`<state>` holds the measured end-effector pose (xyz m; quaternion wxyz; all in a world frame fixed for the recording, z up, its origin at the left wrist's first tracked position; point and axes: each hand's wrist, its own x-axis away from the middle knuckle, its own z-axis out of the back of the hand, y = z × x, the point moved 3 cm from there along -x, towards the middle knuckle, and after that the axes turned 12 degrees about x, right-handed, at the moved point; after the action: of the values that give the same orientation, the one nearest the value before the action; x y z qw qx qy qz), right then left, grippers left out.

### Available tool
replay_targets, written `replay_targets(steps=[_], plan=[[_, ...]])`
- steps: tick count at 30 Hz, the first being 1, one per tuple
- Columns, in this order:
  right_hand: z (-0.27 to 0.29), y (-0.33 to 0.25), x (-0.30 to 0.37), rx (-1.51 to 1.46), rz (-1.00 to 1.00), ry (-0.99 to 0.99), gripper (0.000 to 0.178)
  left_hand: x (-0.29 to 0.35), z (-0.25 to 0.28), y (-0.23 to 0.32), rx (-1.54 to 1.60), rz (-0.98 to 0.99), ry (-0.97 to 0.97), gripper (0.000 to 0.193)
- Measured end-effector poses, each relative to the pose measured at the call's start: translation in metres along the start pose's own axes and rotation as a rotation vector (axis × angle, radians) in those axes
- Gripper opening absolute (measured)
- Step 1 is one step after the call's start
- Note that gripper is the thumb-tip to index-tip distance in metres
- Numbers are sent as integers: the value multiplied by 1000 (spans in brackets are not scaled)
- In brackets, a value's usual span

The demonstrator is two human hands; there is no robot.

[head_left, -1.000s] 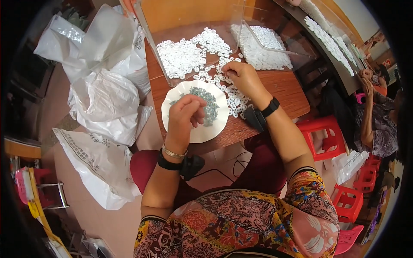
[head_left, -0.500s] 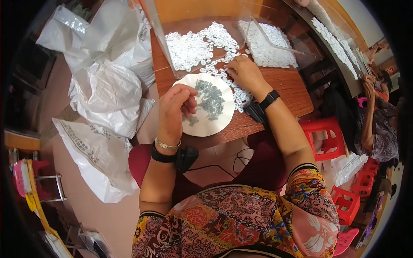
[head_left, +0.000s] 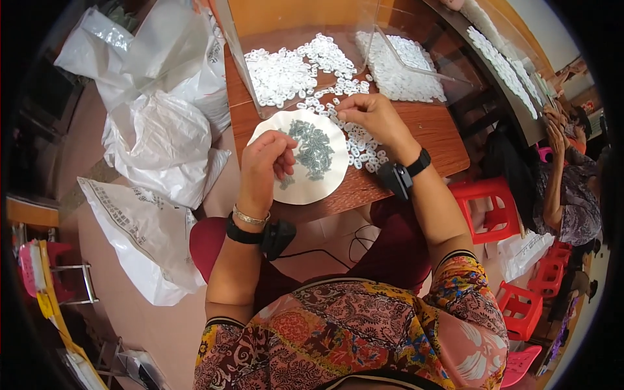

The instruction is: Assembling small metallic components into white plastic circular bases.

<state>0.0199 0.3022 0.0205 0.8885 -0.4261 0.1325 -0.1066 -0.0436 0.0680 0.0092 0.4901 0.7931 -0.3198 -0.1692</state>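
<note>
My left hand [head_left: 268, 159] hovers over the left side of a cream plate [head_left: 311, 194] with a wavy rim. Its fingers are curled in toward the thumb, and whatever they hold is hidden. Small grey metal pieces that look like screws [head_left: 316, 153] lie heaped on the plate. To the right of the plate, my right hand [head_left: 378, 118] is above a spread of small white oval plastic pieces with holes [head_left: 365, 155]. Thumb and forefinger are pinched together; anything between them is too small to make out.
Behind the plate lie a heap of white pieces [head_left: 279, 78] and a dense pile [head_left: 406, 71], near clear upright panels [head_left: 429, 73]. White sacks [head_left: 159, 149] stand on the floor at left. A red stool [head_left: 484, 211] and a co-worker [head_left: 572, 208] are at right.
My right hand has drawn back slightly toward me from the white pieces, its fingers pinched. My left hand stays over the plate with little change.
</note>
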Motion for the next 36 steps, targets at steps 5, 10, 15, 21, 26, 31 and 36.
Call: replay_targets(steps=[5, 10, 15, 21, 26, 31, 36], plan=[[-15, -56, 24, -100, 145, -199, 10, 1, -18, -10, -15, 46, -47, 22], [-16, -77, 40, 282, 450, 105, 15, 3, -29, -18, 57, 56, -59, 23], [-31, -91, 49, 414, 667, 181, 19, 4, -27, -19, 153, 45, -14, 20], [-32, -88, 44, 174, 362, 16, 18, 3, -16, -21, 135, 56, -61, 18], [-33, -87, 42, 267, 548, 108, 18, 1, -20, -16, 88, 53, -118, 19], [-35, -83, 39, 281, 544, 115, 16, -2, -15, -14, 114, 62, -124, 19], [-38, -68, 38, 528, 513, -96, 19, -6, 2, -2, 44, -12, 51, 20]])
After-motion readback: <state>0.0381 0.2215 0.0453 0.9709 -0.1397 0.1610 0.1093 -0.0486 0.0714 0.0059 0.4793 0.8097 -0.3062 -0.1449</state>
